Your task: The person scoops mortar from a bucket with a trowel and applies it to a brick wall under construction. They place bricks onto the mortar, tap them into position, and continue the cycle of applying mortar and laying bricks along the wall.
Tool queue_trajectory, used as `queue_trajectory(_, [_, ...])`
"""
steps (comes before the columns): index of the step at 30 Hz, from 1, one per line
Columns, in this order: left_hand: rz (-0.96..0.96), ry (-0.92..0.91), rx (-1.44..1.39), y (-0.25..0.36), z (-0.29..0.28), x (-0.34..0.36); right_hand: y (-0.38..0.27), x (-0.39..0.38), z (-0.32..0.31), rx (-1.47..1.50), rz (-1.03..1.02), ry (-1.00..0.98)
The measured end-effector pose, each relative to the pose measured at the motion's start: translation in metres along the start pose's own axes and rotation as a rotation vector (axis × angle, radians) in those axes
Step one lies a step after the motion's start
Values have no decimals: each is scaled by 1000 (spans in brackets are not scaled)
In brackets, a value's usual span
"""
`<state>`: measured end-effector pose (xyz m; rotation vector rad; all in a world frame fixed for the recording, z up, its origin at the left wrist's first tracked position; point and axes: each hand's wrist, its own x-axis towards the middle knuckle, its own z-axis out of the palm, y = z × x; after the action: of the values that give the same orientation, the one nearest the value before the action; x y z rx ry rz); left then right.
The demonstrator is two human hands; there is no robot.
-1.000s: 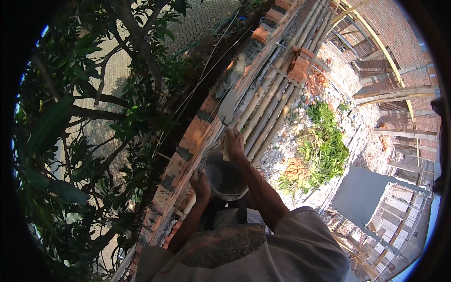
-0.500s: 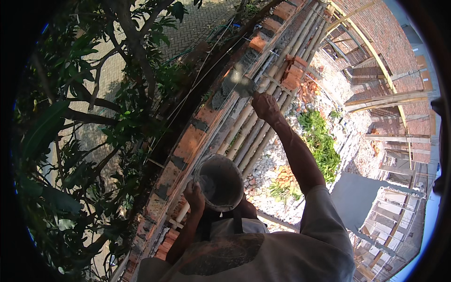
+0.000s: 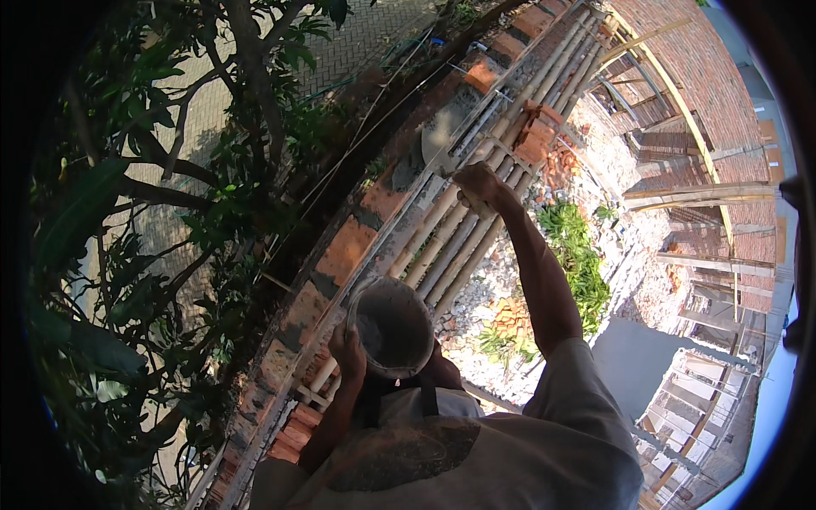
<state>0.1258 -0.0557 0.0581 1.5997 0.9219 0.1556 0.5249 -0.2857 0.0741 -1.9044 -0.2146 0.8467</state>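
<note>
My left hand (image 3: 347,347) grips the rim of a round, mortar-stained bucket (image 3: 393,330) with grey material inside, low in front of me. My right hand (image 3: 476,185) is wrapped round the handle of a trowel (image 3: 439,150), whose blade is over wet grey mortar (image 3: 403,175) on top of the narrow brick wall (image 3: 340,246), which runs diagonally to my left. Bundled bamboo poles (image 3: 433,238) lie along the wall's right side, under my outstretched right arm.
Stacked bricks (image 3: 535,129) sit on the bamboo platform. Below right are rubble, bricks and cut leaves (image 3: 571,255), with brick walls and wooden beams (image 3: 697,201) beyond. Tree branches (image 3: 195,204) fill the left, over a paved path (image 3: 340,42) below.
My right hand has moved forward and up with the trowel to the wall top. The bucket has tilted into fuller view in my left hand, shifting slightly left in the picture.
</note>
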Motion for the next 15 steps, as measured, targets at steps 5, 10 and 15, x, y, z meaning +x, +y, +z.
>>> queue_trajectory(5, [-63,-50,-137,1,10,3,-32,-43,41,108,169,-6])
queue_trajectory(10, [-78,-127,-72,0,12,5,-40,-62,65,67,183,-45])
queue_trajectory(15, [-59,-137,-13,-5,10,8,-43,-70,83,-162,51,-65])
